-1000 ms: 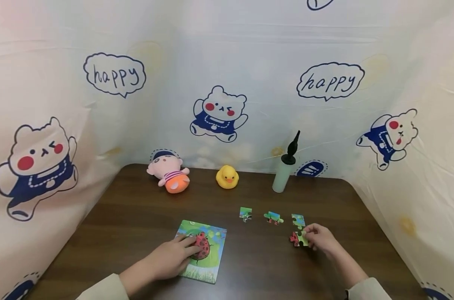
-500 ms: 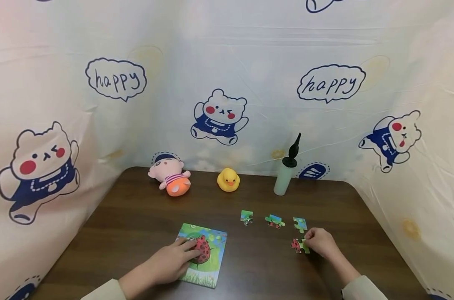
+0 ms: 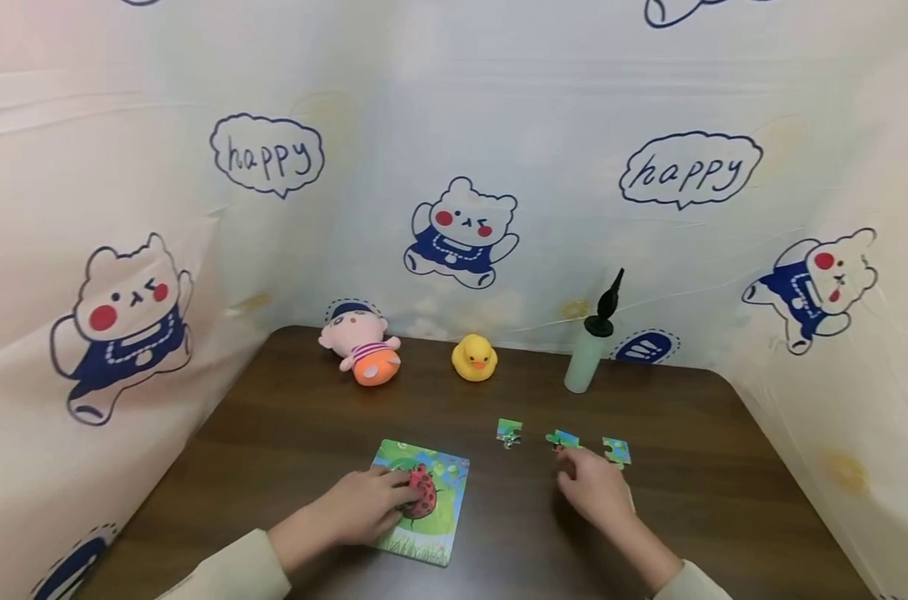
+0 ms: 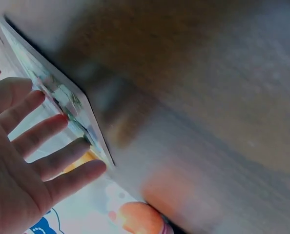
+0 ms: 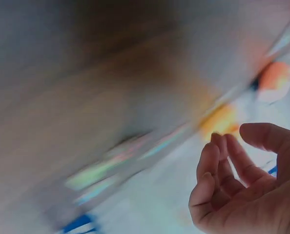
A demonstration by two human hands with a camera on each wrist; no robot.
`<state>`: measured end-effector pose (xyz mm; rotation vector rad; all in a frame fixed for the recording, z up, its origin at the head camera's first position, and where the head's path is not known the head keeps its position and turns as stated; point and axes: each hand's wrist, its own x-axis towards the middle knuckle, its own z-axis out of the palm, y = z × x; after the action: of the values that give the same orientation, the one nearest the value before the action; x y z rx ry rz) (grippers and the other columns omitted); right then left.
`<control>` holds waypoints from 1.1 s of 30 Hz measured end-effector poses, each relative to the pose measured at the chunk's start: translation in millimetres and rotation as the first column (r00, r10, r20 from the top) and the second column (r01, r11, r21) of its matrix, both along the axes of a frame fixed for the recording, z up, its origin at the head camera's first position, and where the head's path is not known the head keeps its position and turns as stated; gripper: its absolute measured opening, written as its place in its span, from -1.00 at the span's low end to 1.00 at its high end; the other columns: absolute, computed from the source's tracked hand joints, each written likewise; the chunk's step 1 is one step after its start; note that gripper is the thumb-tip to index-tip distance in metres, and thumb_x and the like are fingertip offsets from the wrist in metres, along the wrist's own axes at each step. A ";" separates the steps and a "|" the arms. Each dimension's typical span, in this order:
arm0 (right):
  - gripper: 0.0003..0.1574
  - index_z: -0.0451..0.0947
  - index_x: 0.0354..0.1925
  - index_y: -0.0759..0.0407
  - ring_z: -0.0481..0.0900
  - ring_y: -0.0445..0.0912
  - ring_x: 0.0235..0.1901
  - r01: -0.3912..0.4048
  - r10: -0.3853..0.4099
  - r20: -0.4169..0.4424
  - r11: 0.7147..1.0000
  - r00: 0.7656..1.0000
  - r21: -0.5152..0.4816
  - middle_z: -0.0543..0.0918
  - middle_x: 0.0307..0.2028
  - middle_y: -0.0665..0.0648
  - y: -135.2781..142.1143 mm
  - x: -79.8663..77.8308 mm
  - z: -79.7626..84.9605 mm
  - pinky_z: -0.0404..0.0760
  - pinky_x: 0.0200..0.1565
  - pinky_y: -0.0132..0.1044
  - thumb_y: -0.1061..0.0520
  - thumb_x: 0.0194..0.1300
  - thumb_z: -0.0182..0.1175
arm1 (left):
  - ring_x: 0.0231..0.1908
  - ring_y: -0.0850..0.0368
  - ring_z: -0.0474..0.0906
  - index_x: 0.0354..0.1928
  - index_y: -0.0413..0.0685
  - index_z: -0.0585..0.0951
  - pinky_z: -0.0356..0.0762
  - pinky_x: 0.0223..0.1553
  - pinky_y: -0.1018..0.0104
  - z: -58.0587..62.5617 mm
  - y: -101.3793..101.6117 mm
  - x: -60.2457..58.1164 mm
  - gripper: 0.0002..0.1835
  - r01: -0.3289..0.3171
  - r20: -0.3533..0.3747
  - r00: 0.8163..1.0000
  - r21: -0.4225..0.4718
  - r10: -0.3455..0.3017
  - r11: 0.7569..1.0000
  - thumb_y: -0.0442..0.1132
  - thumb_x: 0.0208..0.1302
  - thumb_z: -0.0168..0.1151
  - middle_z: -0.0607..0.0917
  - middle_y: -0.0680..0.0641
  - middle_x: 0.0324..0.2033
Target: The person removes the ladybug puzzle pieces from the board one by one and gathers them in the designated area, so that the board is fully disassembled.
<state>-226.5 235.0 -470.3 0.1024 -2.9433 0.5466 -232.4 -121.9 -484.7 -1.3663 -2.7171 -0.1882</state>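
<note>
My left hand [image 3: 364,504] rests its fingers on the ladybug puzzle board [image 3: 433,542], a flat rectangle lying on the table. In the left wrist view the fingers of that hand [image 4: 32,156] are fairly straight and spread over the board [image 4: 69,92]. My right hand [image 3: 592,483] is just in front of the middle jigsaw piece [image 3: 566,437]; whether it touches it cannot be told. The right wrist view shows thumb and fingers of this hand [image 5: 247,190] apart, gripping nothing. One jigsaw piece [image 3: 509,430] lies to the left, another [image 3: 616,450] to the right. The red-and-green piece is hidden by the right hand.
Along the back of the brown table [image 3: 274,417] are a pink plush toy [image 3: 364,346], a yellow rubber duck [image 3: 474,358] and a pale green hand pump [image 3: 585,362] with a black nozzle. A printed cloth [image 3: 349,250] hangs around the table.
The right hand has let go of the red-and-green jigsaw piece and moved left, toward the middle piece. The left hand stays on the board. The head view has shifted slightly.
</note>
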 end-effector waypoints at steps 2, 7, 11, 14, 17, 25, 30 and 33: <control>-0.89 0.65 -0.36 0.06 0.41 -0.22 -0.55 -0.084 0.084 -0.036 0.996 0.996 -0.012 0.60 -0.49 -0.06 -26.4 0.0 4.3 0.43 -0.48 -0.26 0.18 0.04 0.29 | -0.19 0.07 0.58 -0.02 0.17 0.64 0.56 -0.36 0.17 1.3 -1.1 0.5 -0.71 -0.013 -0.025 1.000 -0.015 0.013 1.000 -0.20 0.21 0.14 0.63 0.07 -0.12; -0.93 0.70 -0.38 0.05 0.43 -0.24 -0.52 -0.242 0.239 -0.062 0.970 0.969 -0.033 0.58 -0.50 -0.10 -75.9 -3.8 9.4 0.42 -0.46 -0.31 0.16 0.08 0.31 | -0.18 0.11 0.59 -0.05 0.14 0.66 0.55 -0.30 0.16 7.0 2.7 -8.4 -0.74 -0.052 -0.045 0.998 -0.027 0.051 0.998 -0.19 0.24 0.15 0.65 0.07 -0.13; -0.88 0.74 -0.36 0.05 0.43 -0.22 -0.52 -0.361 0.362 -0.050 0.932 0.931 0.019 0.58 -0.51 -0.08 -113.2 -8.8 0.4 0.40 -0.48 -0.34 0.08 0.09 0.33 | -0.27 0.13 0.57 -0.13 0.07 0.69 0.55 -0.33 0.21 9.3 -1.1 -10.0 -0.80 -0.110 -0.055 0.993 -0.062 0.106 0.992 -0.20 0.21 0.20 0.63 0.04 -0.23; -0.71 0.74 -0.27 0.05 0.48 -0.15 -0.47 -0.399 0.399 0.025 0.914 0.917 0.068 0.60 -0.43 -0.02 -139.5 -9.1 -7.0 0.44 -0.46 -0.27 -0.07 0.06 0.35 | -0.34 0.16 0.51 -0.16 0.05 0.69 0.53 -0.39 0.27 7.5 -7.9 -5.6 -0.81 -0.134 -0.028 0.991 -0.081 0.132 0.988 -0.21 0.19 0.22 0.58 0.04 -0.30; -0.48 0.70 -0.16 0.06 0.48 -0.09 -0.41 -0.390 0.378 0.112 0.913 0.919 0.119 0.56 -0.36 0.03 -161.0 -6.7 -12.6 0.46 -0.42 -0.19 -0.24 0.00 0.37 | -0.35 0.19 0.47 -0.13 0.05 0.68 0.51 -0.41 0.30 4.7 -15.8 1.6 -0.78 -0.144 0.018 0.989 -0.092 0.147 0.985 -0.21 0.19 0.20 0.56 0.04 -0.30; -0.35 0.55 -0.18 0.14 0.41 -0.05 -0.37 -0.355 0.338 0.154 0.930 0.929 0.101 0.44 -0.35 0.05 -180.5 -8.4 -16.7 0.45 -0.31 -0.13 -0.23 -0.13 0.45 | -0.14 0.10 0.51 0.04 -0.02 0.63 0.54 -0.17 0.22 5.6 -22.1 11.0 -0.64 -0.140 0.122 0.980 -0.134 0.156 0.981 -0.19 0.16 0.20 0.55 -0.06 -0.10; -0.20 0.52 -0.10 0.21 0.40 -0.02 -0.32 -0.335 0.315 0.191 0.939 0.930 0.084 0.42 -0.31 0.09 -182.1 -15.9 -14.0 0.44 -0.29 -0.11 -0.24 -0.21 0.49 | 0.08 -0.08 0.46 0.05 -0.14 0.60 0.50 0.02 0.17 7.8 -23.9 16.0 -0.59 -0.137 0.166 0.973 -0.127 0.157 0.982 -0.16 0.16 0.23 0.49 -0.15 0.07; -0.25 0.54 -0.14 0.18 0.39 -0.03 -0.31 -0.335 0.309 0.208 0.937 0.928 0.101 0.43 -0.32 0.08 -180.7 -22.8 -12.3 0.43 -0.28 -0.12 -0.23 -0.21 0.50 | 0.24 -0.27 0.30 0.12 -0.11 0.56 0.42 0.12 0.07 8.9 -25.4 14.8 -0.51 -0.143 0.218 0.960 -0.151 0.174 0.978 -0.03 0.20 0.25 0.42 -0.18 0.23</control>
<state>-249.3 54.3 -482.6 0.5931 -3.1671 0.4142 -217.6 -147.4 -475.8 -1.2161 -3.0685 -0.1641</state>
